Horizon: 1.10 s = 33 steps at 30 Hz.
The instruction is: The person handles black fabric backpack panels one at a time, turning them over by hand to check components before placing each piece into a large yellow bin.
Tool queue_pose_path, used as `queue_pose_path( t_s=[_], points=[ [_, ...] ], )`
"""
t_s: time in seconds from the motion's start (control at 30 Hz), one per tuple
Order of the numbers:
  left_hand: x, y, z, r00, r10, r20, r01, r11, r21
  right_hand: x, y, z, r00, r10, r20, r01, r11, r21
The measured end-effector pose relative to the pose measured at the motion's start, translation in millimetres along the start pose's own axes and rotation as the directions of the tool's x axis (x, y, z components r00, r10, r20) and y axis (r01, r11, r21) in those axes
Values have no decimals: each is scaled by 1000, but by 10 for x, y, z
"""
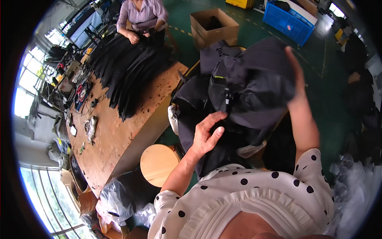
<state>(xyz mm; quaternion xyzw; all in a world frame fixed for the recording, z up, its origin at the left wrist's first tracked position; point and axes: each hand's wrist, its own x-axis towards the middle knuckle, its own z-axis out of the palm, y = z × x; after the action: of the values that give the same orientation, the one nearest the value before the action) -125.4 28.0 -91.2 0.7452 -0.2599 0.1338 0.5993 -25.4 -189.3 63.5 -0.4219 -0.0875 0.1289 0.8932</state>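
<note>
A large dark grey bag (258, 75), apparently a backpack, is held up in front of me. It has a strap with a small black buckle (227, 97) and a pale tag on it. My left hand (207, 133) is open at the bag's near side, thumb apart, its fingertips by the strap below the buckle. Against the bag's right side is my right hand (295, 75), smeared by motion, its fingers mostly hidden. More dark fabric (193, 99) lies under and left of the bag.
A worn wooden table (147, 135) stands to the left, bearing a heap of black fabric strips (127, 71). Beyond it, a person (141, 20) in a striped shirt handles the strips. Nearby are a round wooden stool (159, 164), a cardboard box (215, 34) and a blue crate (288, 24).
</note>
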Motion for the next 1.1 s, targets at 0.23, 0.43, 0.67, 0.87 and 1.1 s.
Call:
queue_pose_path(
  t_s=[0.23,0.43,0.67,0.87,1.1],
  points=[
    [399,388,246,970,-215,-110,124,836,-535,233,318,-58,982,-178,-64,177,984,-13],
    [884,636,-176,869,-309,-386,-112,639,-761,247,197,-286,988,82,132,-90,994,58],
    [1319,854,-159,764,-398,-508,-162,644,-748,-652,812,-211,920,-296,256,380,517,-767],
    [1443,991,-236,871,-443,-210,3,433,-901,-212,750,-505,949,-228,218,311,562,-766],
    [1029,808,-218,894,-424,-142,245,730,-638,-28,224,-156,923,-374,95,366,770,-523]
  ],
)
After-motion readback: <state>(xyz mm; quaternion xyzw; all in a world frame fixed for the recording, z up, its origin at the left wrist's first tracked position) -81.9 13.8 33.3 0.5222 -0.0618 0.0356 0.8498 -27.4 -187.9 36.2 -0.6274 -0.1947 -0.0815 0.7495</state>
